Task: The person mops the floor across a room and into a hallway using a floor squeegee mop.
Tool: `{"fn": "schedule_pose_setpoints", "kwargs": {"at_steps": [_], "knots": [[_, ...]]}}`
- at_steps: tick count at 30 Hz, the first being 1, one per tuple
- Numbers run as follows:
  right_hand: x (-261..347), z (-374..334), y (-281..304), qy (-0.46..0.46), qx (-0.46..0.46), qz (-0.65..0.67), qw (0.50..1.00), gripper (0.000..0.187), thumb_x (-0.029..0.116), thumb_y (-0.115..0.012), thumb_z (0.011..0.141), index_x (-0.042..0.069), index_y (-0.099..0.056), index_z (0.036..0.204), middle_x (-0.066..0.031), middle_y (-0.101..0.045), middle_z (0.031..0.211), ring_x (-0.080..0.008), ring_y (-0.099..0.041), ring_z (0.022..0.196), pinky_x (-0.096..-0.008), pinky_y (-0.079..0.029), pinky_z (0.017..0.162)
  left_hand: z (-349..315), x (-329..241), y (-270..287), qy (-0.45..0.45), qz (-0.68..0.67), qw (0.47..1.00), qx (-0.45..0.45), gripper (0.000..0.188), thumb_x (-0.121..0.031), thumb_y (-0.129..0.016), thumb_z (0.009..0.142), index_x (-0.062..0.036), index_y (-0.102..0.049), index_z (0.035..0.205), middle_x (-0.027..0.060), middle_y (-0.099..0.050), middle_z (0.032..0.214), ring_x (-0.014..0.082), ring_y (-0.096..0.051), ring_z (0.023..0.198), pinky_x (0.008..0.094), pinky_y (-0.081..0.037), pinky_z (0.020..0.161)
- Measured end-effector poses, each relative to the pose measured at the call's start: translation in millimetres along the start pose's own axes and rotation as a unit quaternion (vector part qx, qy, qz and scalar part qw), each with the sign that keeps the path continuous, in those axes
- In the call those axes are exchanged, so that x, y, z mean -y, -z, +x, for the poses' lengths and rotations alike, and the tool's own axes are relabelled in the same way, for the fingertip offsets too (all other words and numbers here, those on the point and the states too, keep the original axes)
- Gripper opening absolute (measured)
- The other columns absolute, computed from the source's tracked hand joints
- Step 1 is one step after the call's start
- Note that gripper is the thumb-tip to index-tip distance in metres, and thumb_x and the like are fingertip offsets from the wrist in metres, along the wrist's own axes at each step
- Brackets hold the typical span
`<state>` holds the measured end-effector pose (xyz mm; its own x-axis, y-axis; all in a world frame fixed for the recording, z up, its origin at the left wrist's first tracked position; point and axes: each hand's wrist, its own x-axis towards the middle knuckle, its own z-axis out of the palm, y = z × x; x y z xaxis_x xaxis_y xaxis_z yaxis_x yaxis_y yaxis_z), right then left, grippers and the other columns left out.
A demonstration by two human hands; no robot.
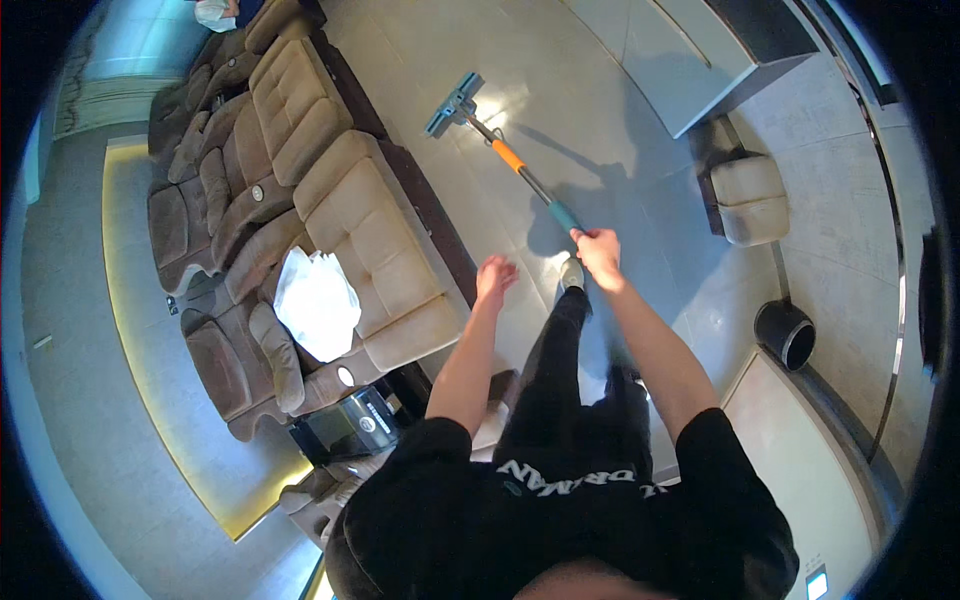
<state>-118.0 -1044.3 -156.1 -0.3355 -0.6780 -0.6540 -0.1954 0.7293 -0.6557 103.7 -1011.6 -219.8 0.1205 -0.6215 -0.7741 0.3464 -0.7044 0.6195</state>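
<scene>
A mop (537, 185) with a grey-blue head, an orange section and a teal grip stretches away over the tiled floor. My right hand (600, 253) wraps round the teal end of its handle. The mop head (455, 104) rests on the floor beside a bright reflection, to the right of the sofa row. My left hand (495, 278) hangs in the air between the sofa and the mop handle, holding nothing. Its fingers are loosely bent and apart, slightly blurred.
Brown recliner sofas (370, 265) run along the left, with a crumpled white cloth or bag (317, 303) on one seat. A white cabinet (670, 60), a beige stool (750, 200) and a dark cylindrical bin (785, 335) stand at the right. A black box (370, 418) sits by the near sofa.
</scene>
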Motion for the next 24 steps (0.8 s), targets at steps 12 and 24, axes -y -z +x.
{"fn": "schedule_pose_setpoints", "kwargs": {"at_steps": [12,24], "knots": [[-102.0,-58.4,83.2,-0.098,0.116,-0.005,0.988,0.032,0.031,-0.051,0.072,0.005,-0.044,0.055,-0.0048,-0.043,0.047,-0.0098,-0.034,0.029,-0.0242,-0.024,0.025,-132.9,150.1,67.3,0.166,0.190,0.963,-0.094,0.015,-0.011,-0.044,0.067,-0.0007,-0.050,0.076,0.0109,-0.054,0.058,0.0172,-0.050,0.044,0.0291,-0.043,0.039],[-346.3,-212.3,262.7,-0.095,0.157,0.060,0.981,0.032,0.031,-0.050,0.074,0.003,-0.046,0.059,-0.0042,-0.039,0.042,-0.0101,-0.033,0.029,-0.0249,-0.020,0.024,-260.2,329.6,-10.2,-0.002,0.434,0.900,0.043,0.017,-0.016,-0.047,0.065,-0.0033,-0.056,0.073,0.0092,-0.057,0.067,0.0145,-0.054,0.057,0.0261,-0.042,0.053]]}}
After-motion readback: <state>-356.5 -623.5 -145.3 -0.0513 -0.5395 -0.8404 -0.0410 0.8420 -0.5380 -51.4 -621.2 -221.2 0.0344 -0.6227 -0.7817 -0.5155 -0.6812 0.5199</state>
